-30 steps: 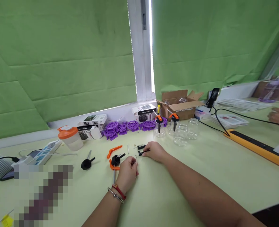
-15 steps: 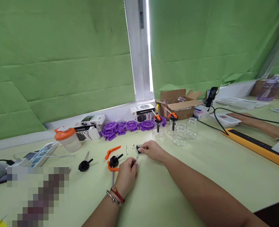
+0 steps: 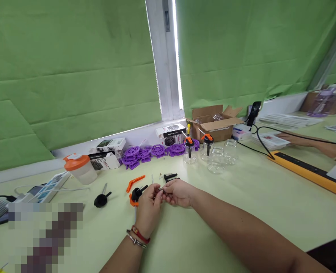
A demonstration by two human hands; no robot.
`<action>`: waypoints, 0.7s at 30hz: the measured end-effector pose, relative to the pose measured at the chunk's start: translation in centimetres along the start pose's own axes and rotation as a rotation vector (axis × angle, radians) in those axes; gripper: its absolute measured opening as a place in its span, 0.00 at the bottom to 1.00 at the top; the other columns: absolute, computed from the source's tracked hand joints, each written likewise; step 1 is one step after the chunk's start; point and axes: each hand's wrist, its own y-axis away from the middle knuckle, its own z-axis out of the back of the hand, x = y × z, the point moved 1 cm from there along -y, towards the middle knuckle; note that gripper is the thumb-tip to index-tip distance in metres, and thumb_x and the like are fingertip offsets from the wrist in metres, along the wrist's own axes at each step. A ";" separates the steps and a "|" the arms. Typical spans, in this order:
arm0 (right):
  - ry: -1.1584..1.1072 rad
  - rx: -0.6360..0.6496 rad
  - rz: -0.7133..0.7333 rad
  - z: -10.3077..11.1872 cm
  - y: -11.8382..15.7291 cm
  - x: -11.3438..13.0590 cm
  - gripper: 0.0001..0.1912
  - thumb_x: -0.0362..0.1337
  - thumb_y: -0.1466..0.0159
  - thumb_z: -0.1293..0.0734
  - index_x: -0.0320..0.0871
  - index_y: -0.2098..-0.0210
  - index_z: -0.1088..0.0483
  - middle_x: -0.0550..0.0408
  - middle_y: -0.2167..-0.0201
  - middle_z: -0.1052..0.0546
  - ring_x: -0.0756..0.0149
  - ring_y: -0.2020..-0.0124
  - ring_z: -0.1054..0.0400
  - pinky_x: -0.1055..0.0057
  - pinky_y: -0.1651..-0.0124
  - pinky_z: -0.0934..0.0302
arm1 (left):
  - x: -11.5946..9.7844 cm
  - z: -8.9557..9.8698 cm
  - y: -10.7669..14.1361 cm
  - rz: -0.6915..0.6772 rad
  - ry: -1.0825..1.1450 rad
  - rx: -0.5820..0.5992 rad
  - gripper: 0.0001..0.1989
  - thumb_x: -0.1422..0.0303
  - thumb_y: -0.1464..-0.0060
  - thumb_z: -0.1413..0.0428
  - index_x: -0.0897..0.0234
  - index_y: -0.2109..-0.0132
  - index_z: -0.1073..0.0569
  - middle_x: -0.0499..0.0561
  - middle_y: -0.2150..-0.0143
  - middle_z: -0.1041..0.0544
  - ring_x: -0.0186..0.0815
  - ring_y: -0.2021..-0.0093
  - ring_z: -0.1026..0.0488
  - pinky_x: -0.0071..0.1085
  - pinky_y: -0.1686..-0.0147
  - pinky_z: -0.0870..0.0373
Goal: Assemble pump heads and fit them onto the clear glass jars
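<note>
My left hand [image 3: 150, 201] is closed in a pinch on a small metal spring [image 3: 161, 190]. My right hand [image 3: 179, 192] meets it there, its fingertips pinched at the spring's other end; the fingers hide most of it. Just beyond lie black plastic parts [image 3: 170, 177] with another spring and tiny bits [image 3: 160, 176]. A metal pin [image 3: 152, 179] lies behind my left hand. Left of that hand are a black part with a rod and an orange piece [image 3: 136, 194], an orange handle [image 3: 135, 182] and a black funnel-shaped part [image 3: 101, 200].
Purple plastic frames [image 3: 158, 151] and printed boxes [image 3: 107, 160] line the back. Glass jars [image 3: 217, 161], two with orange-black tops, stand before a cardboard box [image 3: 217, 131]. An orange-lidded cup [image 3: 82, 172] tilts at left. A yellow bar [image 3: 307, 176] and another person's arm [image 3: 313, 144] are at right.
My right hand has left the black plastic part and come back toward me, joining my left hand at the spring. The black part now lies uncovered on the table.
</note>
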 end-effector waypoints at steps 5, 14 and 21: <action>-0.074 0.038 -0.030 0.1 0.1 0.1 0.13 0.27 0.34 0.45 0.34 0.72 0.34 0.55 0.83 0.29 0.78 0.86 0.39 0.82 0.83 0.51 | 0.4 0.3 -0.2 0.021 -0.029 -0.042 0.15 0.61 0.46 0.51 0.65 0.56 0.31 0.51 0.70 0.26 0.33 0.74 0.30 0.30 0.73 0.33; -0.104 0.066 -0.001 0.4 -0.1 0.0 0.13 0.28 0.33 0.45 0.34 0.70 0.32 0.54 0.81 0.28 0.76 0.83 0.36 0.80 0.78 0.44 | -0.3 0.6 -0.2 0.051 -0.028 -0.071 0.15 0.58 0.46 0.51 0.65 0.58 0.32 0.47 0.76 0.29 0.32 0.77 0.32 0.30 0.74 0.34; -0.098 0.027 0.027 0.2 0.1 0.1 0.08 0.28 0.36 0.39 0.34 0.71 0.32 0.56 0.82 0.29 0.78 0.83 0.39 0.82 0.79 0.46 | -0.5 0.8 -0.3 0.062 -0.059 -0.092 0.14 0.58 0.46 0.51 0.63 0.60 0.32 0.46 0.78 0.30 0.33 0.78 0.32 0.30 0.74 0.35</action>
